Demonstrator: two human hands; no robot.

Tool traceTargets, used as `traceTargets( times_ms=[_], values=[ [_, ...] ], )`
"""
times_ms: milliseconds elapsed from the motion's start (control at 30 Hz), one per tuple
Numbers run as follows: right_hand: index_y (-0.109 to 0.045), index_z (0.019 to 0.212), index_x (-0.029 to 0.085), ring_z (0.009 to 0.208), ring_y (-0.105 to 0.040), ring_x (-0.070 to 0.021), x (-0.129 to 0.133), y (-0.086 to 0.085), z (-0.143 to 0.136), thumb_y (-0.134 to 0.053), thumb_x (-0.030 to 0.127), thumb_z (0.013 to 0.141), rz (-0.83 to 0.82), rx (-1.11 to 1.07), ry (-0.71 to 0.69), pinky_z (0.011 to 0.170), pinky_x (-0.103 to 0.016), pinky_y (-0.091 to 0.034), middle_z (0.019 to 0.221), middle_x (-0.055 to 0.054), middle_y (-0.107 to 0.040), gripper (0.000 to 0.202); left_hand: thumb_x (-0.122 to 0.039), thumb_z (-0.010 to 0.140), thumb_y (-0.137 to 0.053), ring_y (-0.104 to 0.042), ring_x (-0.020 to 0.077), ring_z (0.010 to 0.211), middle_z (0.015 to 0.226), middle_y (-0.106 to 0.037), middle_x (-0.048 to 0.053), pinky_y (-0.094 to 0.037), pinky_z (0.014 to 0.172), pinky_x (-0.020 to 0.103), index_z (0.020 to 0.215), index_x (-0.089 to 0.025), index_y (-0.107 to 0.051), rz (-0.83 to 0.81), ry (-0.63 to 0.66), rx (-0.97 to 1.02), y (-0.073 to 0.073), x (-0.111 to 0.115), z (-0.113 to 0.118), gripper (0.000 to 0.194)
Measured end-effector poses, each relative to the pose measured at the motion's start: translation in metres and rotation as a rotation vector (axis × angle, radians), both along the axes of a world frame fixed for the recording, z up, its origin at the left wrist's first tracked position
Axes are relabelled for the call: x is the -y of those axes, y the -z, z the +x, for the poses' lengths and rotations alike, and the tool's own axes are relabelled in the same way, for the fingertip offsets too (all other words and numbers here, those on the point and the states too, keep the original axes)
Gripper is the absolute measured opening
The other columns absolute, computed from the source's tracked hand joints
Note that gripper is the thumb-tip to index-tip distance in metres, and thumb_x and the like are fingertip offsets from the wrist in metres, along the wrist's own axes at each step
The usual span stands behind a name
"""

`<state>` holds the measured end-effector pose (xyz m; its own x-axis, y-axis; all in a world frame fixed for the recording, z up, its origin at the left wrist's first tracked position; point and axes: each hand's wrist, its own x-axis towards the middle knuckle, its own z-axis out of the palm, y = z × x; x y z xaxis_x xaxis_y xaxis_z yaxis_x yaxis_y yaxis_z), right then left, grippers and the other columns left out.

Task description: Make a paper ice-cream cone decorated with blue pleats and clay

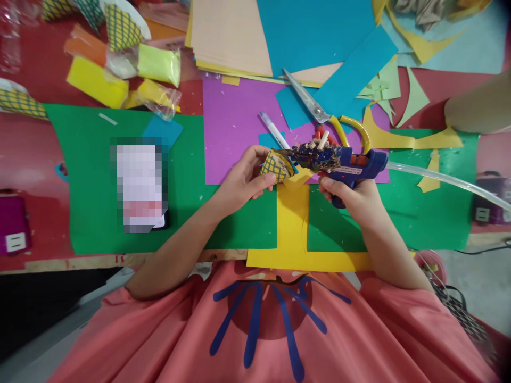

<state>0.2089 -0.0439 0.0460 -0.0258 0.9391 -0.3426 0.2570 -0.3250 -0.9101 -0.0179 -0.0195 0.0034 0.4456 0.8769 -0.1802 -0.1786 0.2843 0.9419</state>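
Observation:
My left hand (249, 175) is closed around a small yellow piece with a dark green grid pattern (274, 167), which has some blue along its right edge. In my right hand (349, 194) is a dark blue hot glue gun (339, 162), its handle wrapped by my fingers. A long clear glue stick (451, 178) runs out of its back end. The gun's nozzle points left and meets the top of the patterned piece; whether it touches, I cannot tell. Stringy glue and debris crust the gun's front. Beyond it lie scissors (315, 109) with yellow handles and a white pen (273, 129).
Green sheets (223, 223), a purple sheet (231, 122) and yellow paper (293, 223) cover the table. A phone-like object (139, 186), blurred out, lies left. Clay packets (159, 64) and patterned pieces (122, 26) sit upper left. Paper scraps (415, 96) and a beige cylinder (481, 103) stand right.

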Motion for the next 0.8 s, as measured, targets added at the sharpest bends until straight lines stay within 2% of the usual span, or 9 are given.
traceTargets(
  times_ms=[200, 500, 800],
  values=[
    [-0.058, 0.07, 0.021, 0.045, -0.048, -0.0086, -0.0004, -0.0034, -0.0005, -0.074, 0.045, 0.071, 0.019, -0.004, -0.015, 0.041, -0.023, -0.04, 0.054, 0.004, -0.054, 0.03, -0.056, 0.077, -0.073, -0.059, 0.0072, 0.058, 0.08, -0.058, -0.001, -0.036, 0.036, 0.014, 0.103, -0.019, -0.051, -0.007, 0.029, 0.042, 0.0003, -0.0007, 0.0014, 0.05],
    [-0.057, 0.07, 0.021, 0.045, -0.047, -0.008, -0.0003, -0.0046, -0.0016, -0.074, 0.041, 0.071, 0.027, -0.025, -0.01, 0.04, -0.022, -0.038, 0.053, 0.004, -0.054, 0.027, -0.06, 0.078, -0.07, -0.06, 0.0071, 0.053, 0.076, -0.062, -0.001, -0.042, 0.037, 0.014, 0.104, -0.016, -0.052, -0.085, 0.061, 0.06, -0.0046, -0.0011, 0.0003, 0.055],
    [-0.056, 0.072, 0.02, 0.044, -0.047, -0.008, 0.0, -0.0052, -0.0007, -0.073, 0.04, 0.071, 0.004, -0.019, -0.012, 0.04, -0.022, -0.037, 0.052, 0.004, -0.053, 0.026, -0.067, 0.078, -0.065, -0.054, 0.0063, 0.044, 0.073, -0.062, -0.002, -0.038, 0.034, 0.017, 0.099, -0.017, -0.05, -0.134, 0.075, 0.074, -0.0035, -0.0006, 0.0018, 0.056]
  ],
)
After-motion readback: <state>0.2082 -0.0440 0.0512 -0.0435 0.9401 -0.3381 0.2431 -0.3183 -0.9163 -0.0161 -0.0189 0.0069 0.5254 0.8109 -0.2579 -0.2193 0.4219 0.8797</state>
